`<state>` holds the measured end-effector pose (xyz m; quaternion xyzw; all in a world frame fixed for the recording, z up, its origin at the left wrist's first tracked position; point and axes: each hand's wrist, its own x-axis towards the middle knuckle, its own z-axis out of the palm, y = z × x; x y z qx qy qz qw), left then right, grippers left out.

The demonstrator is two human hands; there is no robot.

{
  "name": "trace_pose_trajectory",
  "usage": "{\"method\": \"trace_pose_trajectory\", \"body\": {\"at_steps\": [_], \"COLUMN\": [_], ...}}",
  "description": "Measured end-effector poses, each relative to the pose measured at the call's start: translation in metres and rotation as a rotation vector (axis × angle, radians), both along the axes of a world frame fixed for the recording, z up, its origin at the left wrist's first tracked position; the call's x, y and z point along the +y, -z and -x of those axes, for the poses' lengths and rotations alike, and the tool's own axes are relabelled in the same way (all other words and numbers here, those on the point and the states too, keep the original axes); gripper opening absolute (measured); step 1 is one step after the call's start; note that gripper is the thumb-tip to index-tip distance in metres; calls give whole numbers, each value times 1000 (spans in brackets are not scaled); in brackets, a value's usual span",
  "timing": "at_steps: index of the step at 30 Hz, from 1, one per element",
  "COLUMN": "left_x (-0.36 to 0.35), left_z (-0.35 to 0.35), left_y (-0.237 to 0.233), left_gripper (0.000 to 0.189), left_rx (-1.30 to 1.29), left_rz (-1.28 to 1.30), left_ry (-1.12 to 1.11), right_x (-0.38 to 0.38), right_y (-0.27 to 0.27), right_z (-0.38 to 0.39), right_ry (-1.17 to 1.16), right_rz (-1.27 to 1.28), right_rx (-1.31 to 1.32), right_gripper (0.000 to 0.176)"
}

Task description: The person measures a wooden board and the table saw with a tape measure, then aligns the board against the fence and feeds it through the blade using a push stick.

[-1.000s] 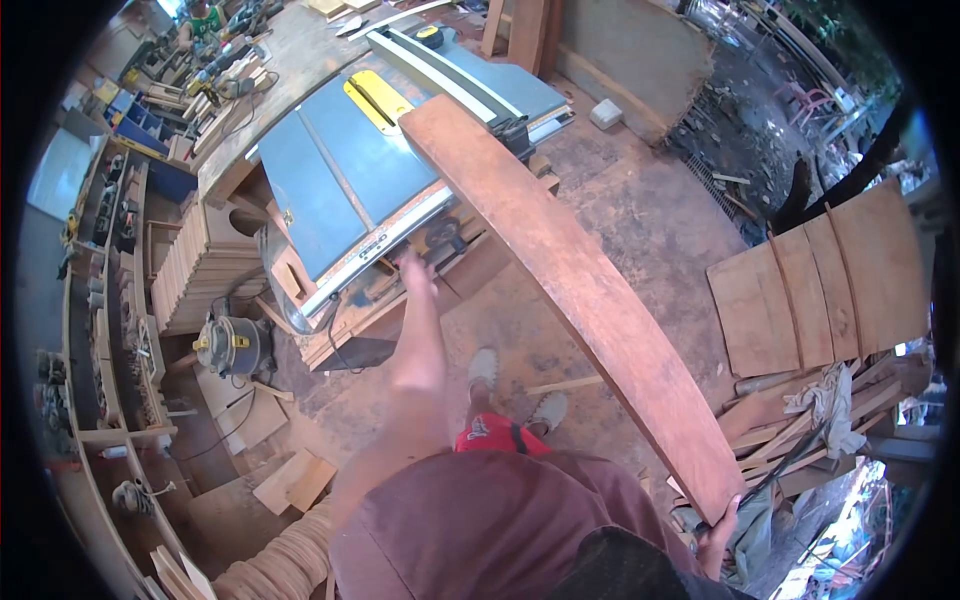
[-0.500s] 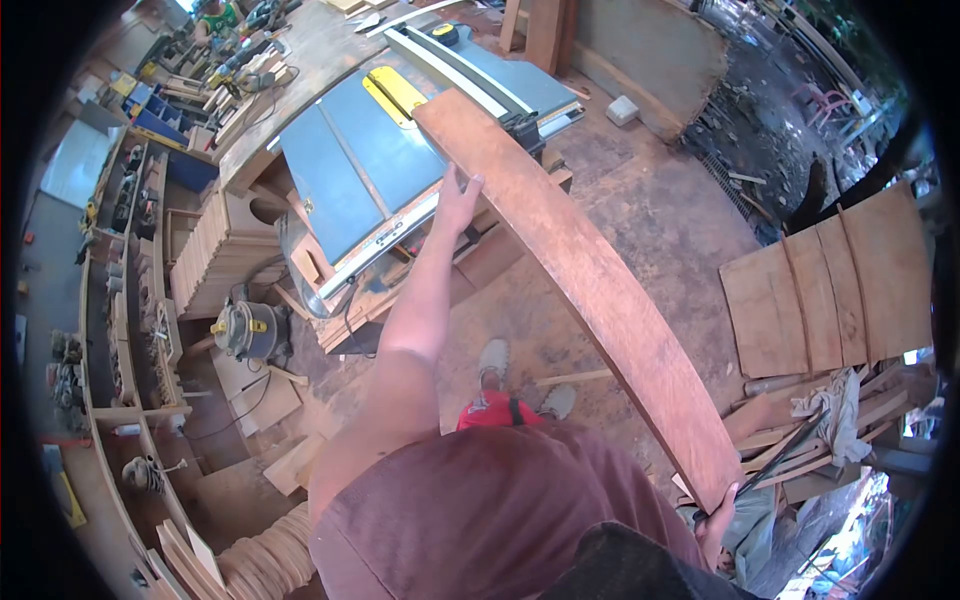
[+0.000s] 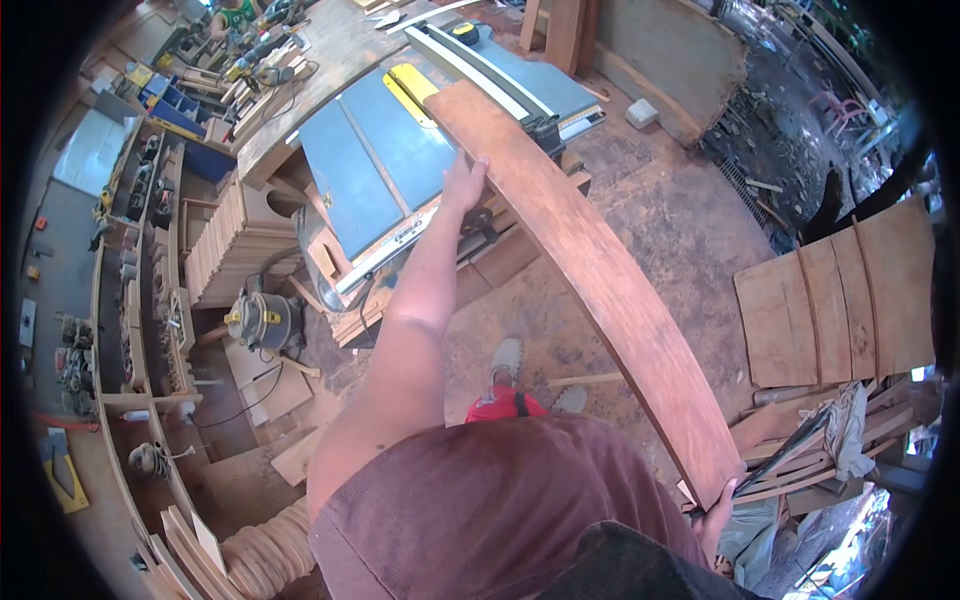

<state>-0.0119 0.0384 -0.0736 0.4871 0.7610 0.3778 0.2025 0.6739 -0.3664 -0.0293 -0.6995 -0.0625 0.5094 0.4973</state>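
A long, wide reddish-brown wooden board (image 3: 600, 265) slants from the table saw toward my body. Its far end lies over the blue saw table (image 3: 345, 185), beside the yellow blade insert (image 3: 410, 95) and the pale rip fence (image 3: 475, 70). My left hand (image 3: 465, 183) reaches forward and grips the board's left edge near the far end; some of its fingers are hard to make out. Down at the near end, my right hand (image 3: 716, 520) is wrapped round the board's corner, its fingers partly hidden beneath the wood.
A shop vacuum (image 3: 265, 322) stands left of the saw, by wooden shelving (image 3: 135, 330) full of tools. Wooden panels (image 3: 835, 300) lean at the right, above scrap strips. A person in green (image 3: 235, 18) is at the far bench. A wood strip (image 3: 585, 379) lies on the floor.
The whole view has shifted slightly right and the board's far end sits a little higher in it. My left hand's fingers look closer together against the board's edge; my right hand keeps its hold.
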Motion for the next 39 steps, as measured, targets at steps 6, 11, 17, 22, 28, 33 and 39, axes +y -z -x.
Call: {"method": "trace_pose_trajectory", "body": {"at_steps": [6,11,17,22,28,33,39], "left_x": [22,27,25,32,25,25,29], "left_z": [26,31,24,29,27,27,30], "left_y": [16,10,-20,-16,-19,-12,1], "left_gripper": [83,68,52,51,58,63,64], "left_rx": [-121,-33,4,-55,-46,-60,-89], "left_rz": [-2,19,38,20,64,87,119], "left_ry": [31,-43,-92,-103,-91,-68,-36], "right_x": [7,9,23,41,52,62,75], "right_y": [13,38,33,-1,0,11,13], "right_z": [9,-3,17,57,73,79,97], "right_ry": [31,-3,-9,-21,-22,-36,-70], "right_rz": [-59,-44,-8,18,1,-7,-47], "right_rx": [4,15,-29,-18,-77,-40,-25], "right_gripper": [64,65,62,60,56,52,54]}}
